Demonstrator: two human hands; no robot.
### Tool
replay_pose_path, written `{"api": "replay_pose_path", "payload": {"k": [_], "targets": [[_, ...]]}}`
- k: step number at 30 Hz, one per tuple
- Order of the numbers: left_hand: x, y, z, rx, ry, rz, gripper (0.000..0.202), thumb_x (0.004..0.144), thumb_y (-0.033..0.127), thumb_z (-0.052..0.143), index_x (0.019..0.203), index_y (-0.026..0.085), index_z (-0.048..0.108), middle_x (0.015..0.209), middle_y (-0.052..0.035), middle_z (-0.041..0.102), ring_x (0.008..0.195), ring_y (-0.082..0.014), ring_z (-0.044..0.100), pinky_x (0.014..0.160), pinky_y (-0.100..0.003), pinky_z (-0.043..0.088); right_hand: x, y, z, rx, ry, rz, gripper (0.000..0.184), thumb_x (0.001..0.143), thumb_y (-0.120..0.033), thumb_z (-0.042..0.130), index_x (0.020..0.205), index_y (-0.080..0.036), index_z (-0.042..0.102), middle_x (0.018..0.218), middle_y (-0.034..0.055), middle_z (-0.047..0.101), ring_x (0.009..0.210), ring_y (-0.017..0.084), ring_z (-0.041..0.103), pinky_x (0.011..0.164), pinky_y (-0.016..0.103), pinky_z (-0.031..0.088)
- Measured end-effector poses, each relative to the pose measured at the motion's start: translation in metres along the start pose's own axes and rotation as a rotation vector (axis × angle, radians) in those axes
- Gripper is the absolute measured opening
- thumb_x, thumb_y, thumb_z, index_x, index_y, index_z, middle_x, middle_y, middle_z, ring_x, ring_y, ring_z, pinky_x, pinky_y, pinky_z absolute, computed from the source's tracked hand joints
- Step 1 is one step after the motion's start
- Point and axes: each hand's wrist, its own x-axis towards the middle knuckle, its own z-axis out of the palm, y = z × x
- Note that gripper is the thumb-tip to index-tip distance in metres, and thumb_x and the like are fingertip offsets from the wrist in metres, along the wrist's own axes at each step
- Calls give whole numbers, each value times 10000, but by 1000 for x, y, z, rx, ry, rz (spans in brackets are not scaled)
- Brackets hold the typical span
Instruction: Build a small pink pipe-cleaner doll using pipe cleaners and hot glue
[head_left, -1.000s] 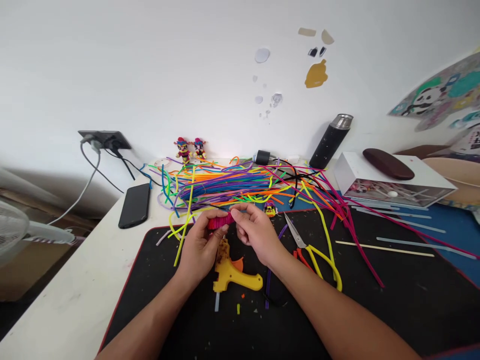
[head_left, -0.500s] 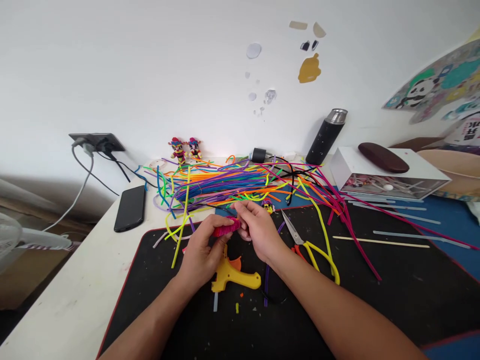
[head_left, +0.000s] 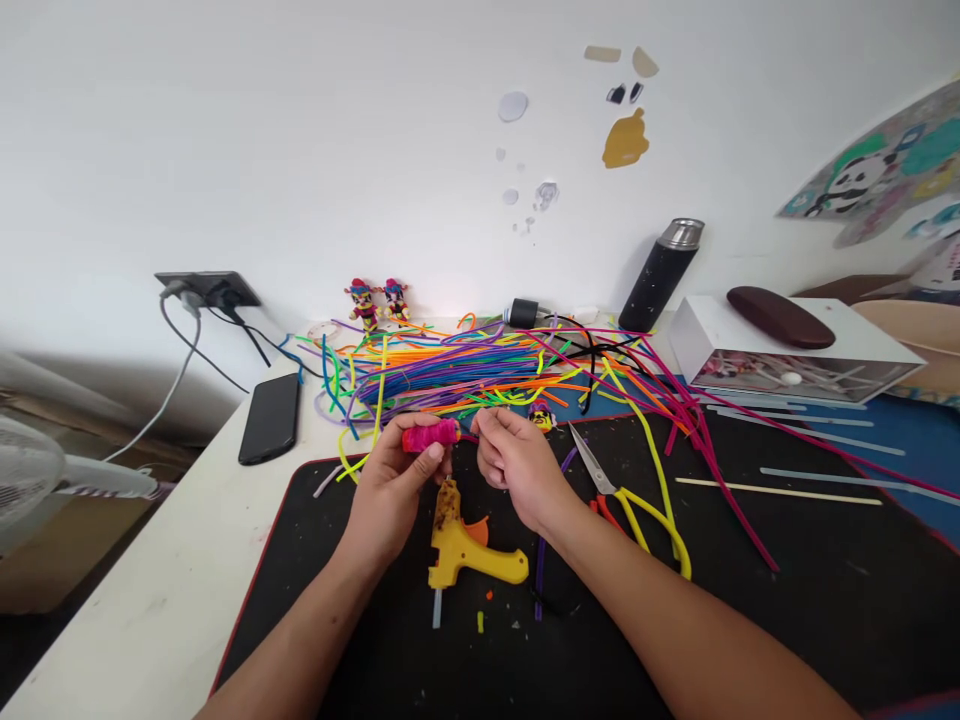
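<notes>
"Starting with the left hand [head_left: 390, 480], what does it have?"

"It grips a magenta chenille roll [head_left: 431, 435] between thumb and fingers. The roll lies sideways, orange showing at its ends, raised over the far edge of the black mat [head_left: 750, 630]."

"And the right hand [head_left: 517, 460]?"

"Just beside the roll's right end, a gap between them. Thumb and fingers are drawn together; I cannot tell whether something thin is caught in them."

"What lies below?"

"A yellow glue gun [head_left: 469, 558] on the mat, nozzle close under the left fingertips, a clear glue stick [head_left: 437, 608] poking from its rear. Scissors [head_left: 600, 480] with yellow and orange handles lie right of the right hand, blades spread apart, near a small figure head [head_left: 541, 417] with a yellow face."

"Behind all that?"

"A heap of loose pipe cleaners [head_left: 450, 365] in purple, blue, orange, green and pink. Two little figurines [head_left: 379, 303] stand past it by the wall. A black vacuum flask [head_left: 660, 280] leans at the right, next to a white box [head_left: 701, 335], and a phone [head_left: 270, 420] lies at the left, on the white tabletop [head_left: 157, 560]."
</notes>
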Motion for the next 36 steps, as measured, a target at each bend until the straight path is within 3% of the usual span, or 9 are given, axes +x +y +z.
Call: {"api": "replay_pose_path", "payload": {"k": [8, 12, 16, 21, 25, 28, 32, 36], "targets": [[2, 0, -2, -136, -33, -84, 349, 802, 300, 918, 1070, 204, 717, 782, 2, 682, 657, -128, 617, 625, -234, 477, -3, 3, 4, 22, -110, 6, 577, 863, -706, 740, 693, -224, 472, 477, -120, 313, 374, 51, 268, 401, 220, 179], [2, 0, -1, -142, -38, -94, 343, 797, 289, 918, 1058, 197, 716, 771, -3, 678, 648, -128, 609, 614, -229, 469, -3, 3, 4, 27, -92, 10, 690, 833, -764, 742, 594, -222, 388, 477, -103, 308, 375, 43, 283, 405, 226, 166], [2, 0, -1, -134, -26, -94, 347, 788, 286, 921, 1056, 197, 720, 788, -7, 685, 646, -130, 611, 609, -234, 469, 2, 3, 1, 10, -19, -9, 673, 809, -758, 770, 591, -212, 442, 474, -102, 312, 372, 45, 298, 405, 229, 152], [3, -1, -2, -138, -23, -96, 346, 790, 286, 919, 1058, 197, 719, 769, -4, 680, 647, -130, 611, 610, -230, 469, 3, 4, -1, -36, -41, -10, 540, 766, -673, 840, 733, -200, 582, 533, -99, 422, 392, 51, 361, 404, 218, 185], [3, -2, -2, -139, -19, -94, 340, 800, 291, 916, 1060, 200, 716, 760, -1, 675, 651, -126, 614, 610, -222, 467, 2, 5, -1, -51, -29, -31, 503, 766, -631, 845, 773, -208, 574, 559, -101, 455, 400, 55, 385, 403, 217, 207], [3, -2, -3, -148, -11, -99, 344, 805, 289, 912, 1073, 202, 714, 781, -4, 681, 663, -127, 618, 621, -225, 471, 2, 4, 0, -50, -20, -46, 503, 793, -648, 816, 767, -212, 565, 537, -113, 395, 400, 58, 362, 407, 219, 207], [4, -2, -3, -161, -6, -108, 351, 791, 285, 921, 1063, 204, 715, 803, -6, 686, 657, -126, 614, 620, -232, 468, -1, 3, 1, -46, -67, -34, 557, 806, -695, 791, 697, -220, 520, 501, -124, 302, 402, 57, 275, 409, 225, 192], [4, -2, -2, -159, 3, -109, 348, 793, 283, 915, 1063, 202, 711, 807, -9, 684, 653, -124, 605, 616, -230, 460, -2, 2, 4, -31, -85, -41, 668, 812, -751, 764, 593, -225, 416, 510, -101, 312, 403, 54, 284, 411, 240, 185]]}}
